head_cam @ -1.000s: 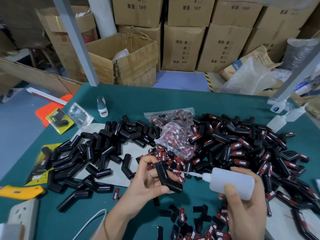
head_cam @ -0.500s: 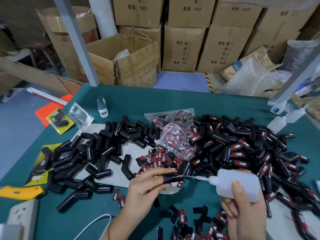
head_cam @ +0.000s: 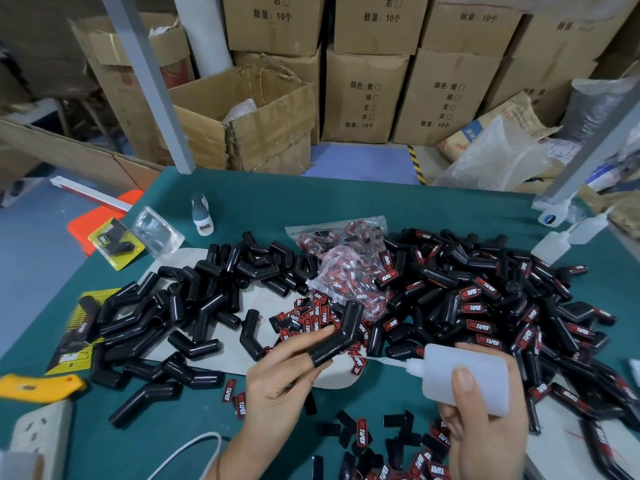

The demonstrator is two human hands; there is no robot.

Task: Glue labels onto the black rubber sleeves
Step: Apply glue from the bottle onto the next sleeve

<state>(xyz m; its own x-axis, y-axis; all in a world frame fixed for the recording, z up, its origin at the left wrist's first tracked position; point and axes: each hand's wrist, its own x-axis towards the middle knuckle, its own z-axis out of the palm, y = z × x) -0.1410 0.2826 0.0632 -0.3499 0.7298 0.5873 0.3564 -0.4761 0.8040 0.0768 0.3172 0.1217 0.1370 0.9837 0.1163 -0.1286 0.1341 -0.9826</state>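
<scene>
Moved: glue bottle point(head_cam: 465, 377) nozzle pulled off sleeve point(head_cam: 337, 337); sleeve tilted up.
Left hand point(head_cam: 280, 382): pinches sleeve, glued face exposed for label.
Right hand point(head_cam: 485, 427): grips bottle, parked aside.

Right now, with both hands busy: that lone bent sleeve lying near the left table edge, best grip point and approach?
Take the bent black sleeve by its longer straight leg, the lower-left part, coming from above with fingers across its width. It lies flat on bare green table, apart from the pile, so both sides look free. The elbow is a poorer spot: the profile changes there and a pinch would probably slip.
</scene>
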